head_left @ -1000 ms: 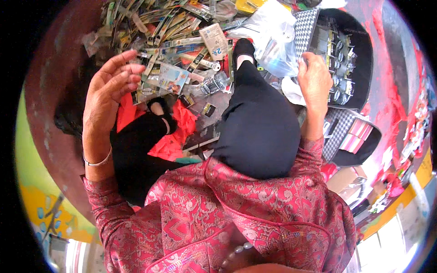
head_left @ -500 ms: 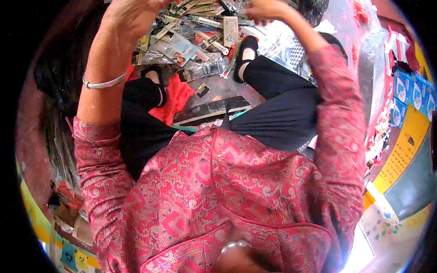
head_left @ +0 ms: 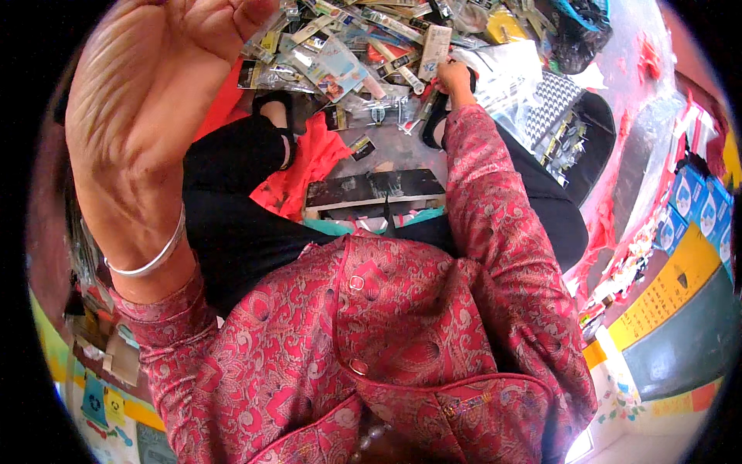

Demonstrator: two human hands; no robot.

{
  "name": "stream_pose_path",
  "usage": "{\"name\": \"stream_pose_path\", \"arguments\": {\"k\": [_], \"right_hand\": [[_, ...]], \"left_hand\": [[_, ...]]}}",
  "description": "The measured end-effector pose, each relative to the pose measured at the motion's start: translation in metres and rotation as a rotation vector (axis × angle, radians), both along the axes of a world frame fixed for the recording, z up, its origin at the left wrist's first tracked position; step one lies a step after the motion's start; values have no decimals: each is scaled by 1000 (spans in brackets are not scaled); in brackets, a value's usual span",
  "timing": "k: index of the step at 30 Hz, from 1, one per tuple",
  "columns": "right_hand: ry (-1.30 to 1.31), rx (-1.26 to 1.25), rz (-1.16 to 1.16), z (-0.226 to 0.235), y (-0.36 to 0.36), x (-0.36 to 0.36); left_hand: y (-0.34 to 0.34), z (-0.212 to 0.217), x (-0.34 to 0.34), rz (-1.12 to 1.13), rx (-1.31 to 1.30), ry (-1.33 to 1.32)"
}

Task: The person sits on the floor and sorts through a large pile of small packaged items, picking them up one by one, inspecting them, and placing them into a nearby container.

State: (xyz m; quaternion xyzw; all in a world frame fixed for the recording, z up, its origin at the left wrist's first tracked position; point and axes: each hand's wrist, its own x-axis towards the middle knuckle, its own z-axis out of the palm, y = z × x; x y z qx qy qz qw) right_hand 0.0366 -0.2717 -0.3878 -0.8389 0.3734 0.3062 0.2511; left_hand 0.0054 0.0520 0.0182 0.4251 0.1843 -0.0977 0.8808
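Note:
My left hand (head_left: 154, 100) is raised large and close at the upper left, palm showing and a silver bangle on the wrist. Its fingers run out past the top edge, so what they do is hidden. Farther off, my right hand (head_left: 457, 80) reaches down to the pile beside my black shoe (head_left: 435, 127). Its fingers are curled together; anything in them is too small to make out. Right by it lie a pale narrow box (head_left: 434, 52) and clear plastic bags (head_left: 502, 77). Many small packets and a blue-white printed card (head_left: 336, 69) make up the pile (head_left: 379, 35).
A low black wooden stool or board (head_left: 375, 185) lies between my legs. Red plastic (head_left: 317, 158) spreads by my left foot. On the right are a dark tray (head_left: 587, 131) with packaged pieces, a black bag (head_left: 583, 35) and blue boxes (head_left: 688, 193).
My left hand has come nearer and turned its palm into view. My right hand has moved down and inward to the pile beside the shoe. The view has shifted, showing the dark tray.

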Motion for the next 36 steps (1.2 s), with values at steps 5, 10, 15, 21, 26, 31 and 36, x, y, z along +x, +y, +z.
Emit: {"name": "stream_pose_path", "arguments": {"k": [5, 10, 15, 21, 26, 31, 36], "right_hand": [[-261, 1, 76, -9, 6, -13], [-165, 40, 144, 0, -22, 6], [-280, 658, 56, 141, 14, 54], [-499, 1025, 403, 336, 111, 92], [-583, 1186, 480, 434, 179, 60], [-733, 1466, 254, 420, 155, 76], [-740, 306, 556, 223, 79, 70]], "left_hand": [[-1, -1, 2, 20, -15, 2], [-6, 4, 5, -8, -55, -30], [-1, 0, 26, -54, 16, -58], [1, 28, 25, -476, 763, -331], [5, 15, 27, -581, 748, -346], [7, 20, 26, -352, 497, -326], [14, 17, 25, -143, 353, -330]]}}
